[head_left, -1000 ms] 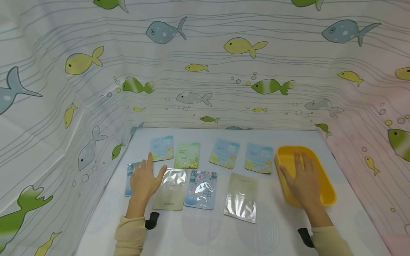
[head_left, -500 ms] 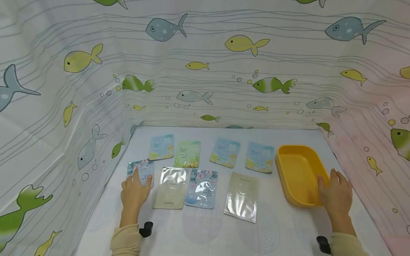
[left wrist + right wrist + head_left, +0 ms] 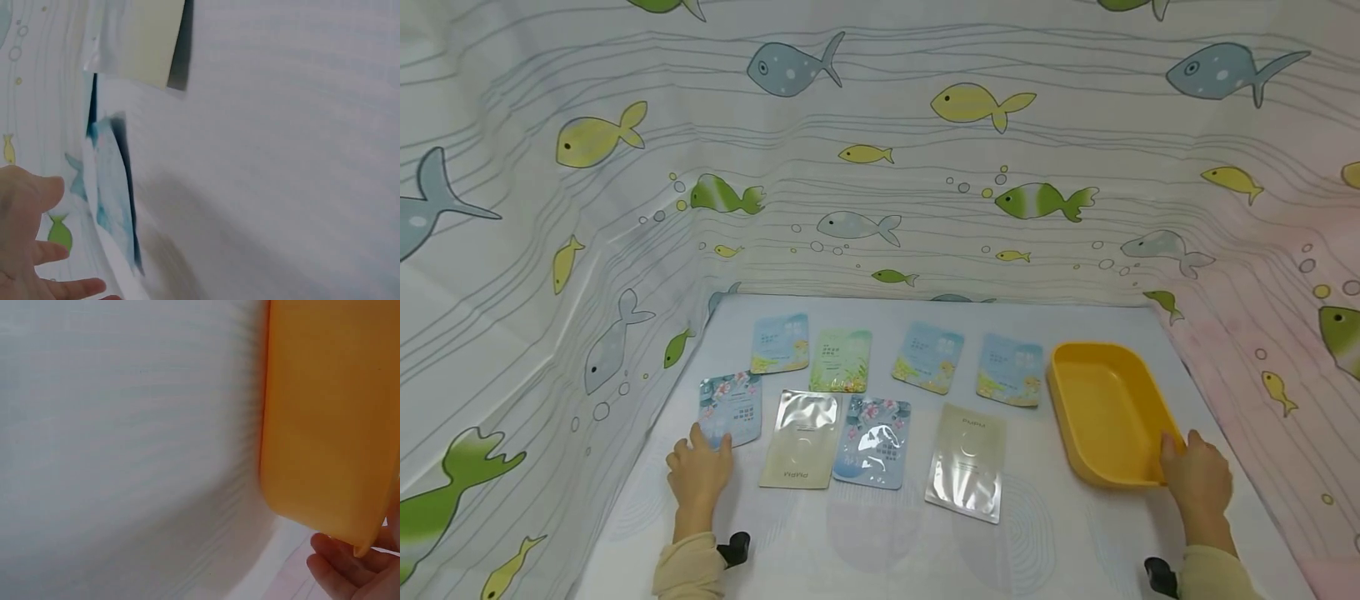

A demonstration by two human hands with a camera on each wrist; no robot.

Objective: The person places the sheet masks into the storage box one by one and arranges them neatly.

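Note:
My right hand (image 3: 1199,478) grips the near right rim of a yellow plastic tray (image 3: 1108,417), thumb over the inside and fingers outside. The right wrist view shows those fingers (image 3: 337,562) curled by the outer wall of the tray (image 3: 325,425). At the left, my left hand (image 3: 698,473) is spread loosely at the near edge of a blue floral sachet (image 3: 731,408) and holds nothing. In the left wrist view its fingers (image 3: 69,289) are apart from the blue sachet (image 3: 112,187).
Flat sachets lie in two loose rows: a green one (image 3: 840,361), blue ones such as this sachet (image 3: 928,357), another floral one (image 3: 872,442), and two silver-beige ones, the right sachet (image 3: 967,462) nearest the front. A fish-print curtain (image 3: 880,192) surrounds the white table (image 3: 910,558).
My right hand has moved right and toward me from over the tray to its right rim, and taken hold there. The left hand has drawn back toward me, uncovering the floral sachet.

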